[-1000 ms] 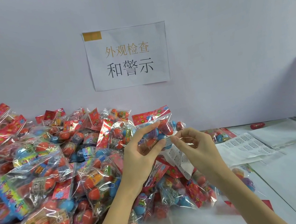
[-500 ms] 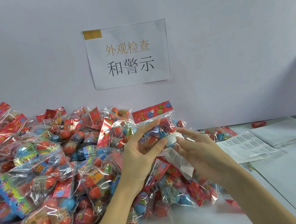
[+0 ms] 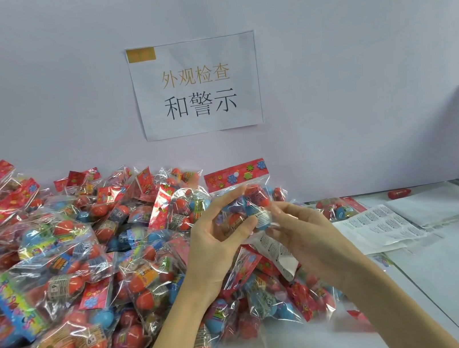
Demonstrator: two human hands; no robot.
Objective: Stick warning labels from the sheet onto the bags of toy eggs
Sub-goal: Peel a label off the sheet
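Observation:
My left hand point(image 3: 217, 239) grips a clear bag of toy eggs point(image 3: 251, 197) with a red flowered header card, held up over the pile. My right hand point(image 3: 300, 231) presses its fingertips on a small white warning label point(image 3: 262, 217) on the front of that bag. A white strip of label sheet point(image 3: 279, 256) hangs down from under my left thumb, between the two hands. I cannot see exactly how the strip is held. More label sheets point(image 3: 381, 228) lie flat on the table to the right.
A big heap of bagged toy eggs point(image 3: 67, 274) fills the left and middle of the table. One bag point(image 3: 338, 210) lies behind my right hand, and a loose red egg point(image 3: 399, 193) sits by the back wall. A paper sign point(image 3: 196, 85) hangs on the wall.
My right hand went from pinching a peeled label in the air to laying it on the bag and pressing it. The bag has risen slightly in my left hand.

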